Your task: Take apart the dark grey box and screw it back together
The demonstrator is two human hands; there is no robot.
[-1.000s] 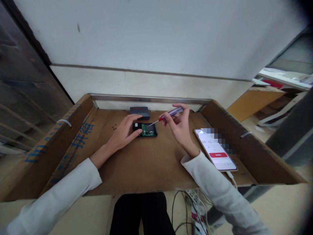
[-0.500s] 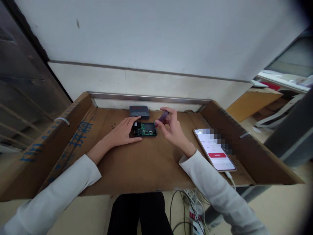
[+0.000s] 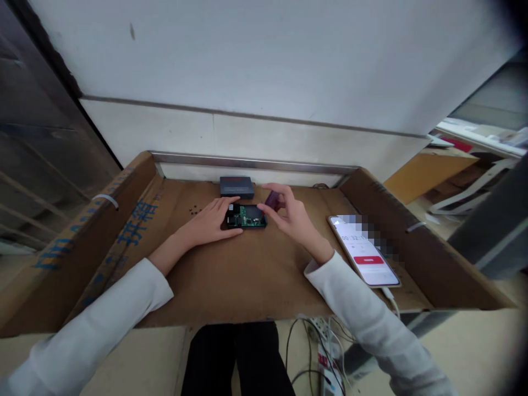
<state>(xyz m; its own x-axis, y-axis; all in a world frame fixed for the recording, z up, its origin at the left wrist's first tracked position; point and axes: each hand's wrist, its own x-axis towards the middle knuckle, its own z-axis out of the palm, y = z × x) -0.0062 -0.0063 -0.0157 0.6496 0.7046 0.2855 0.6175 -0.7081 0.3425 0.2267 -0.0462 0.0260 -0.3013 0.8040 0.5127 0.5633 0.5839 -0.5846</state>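
Note:
A green circuit board (image 3: 249,221) sits in a small black open case (image 3: 264,224) lying on the cardboard. My left hand (image 3: 208,223) grips the left end of this case, thumb along the near side and fingers along the far side. Over the case's right end, my right hand (image 3: 291,215) pinches a screwdriver with a purple handle (image 3: 271,199) between thumb and fingers; its tip is too small or hidden to make out. Just behind the case lies a dark grey box-shaped cover (image 3: 236,187). Several tiny dark bits, perhaps screws (image 3: 194,210), lie left of my left hand.
The work surface is a cardboard tray (image 3: 231,286) with raised side walls. On its right lies a phone (image 3: 365,252) showing a timer, with a white cable (image 3: 390,297) plugged in. A wall stands behind. Below the front edge hang cables and a power strip (image 3: 325,357).
My right hand has shifted slightly left and the screwdriver handle stands at a different tilt over the case. My left hand keeps its grip. The view has moved slightly.

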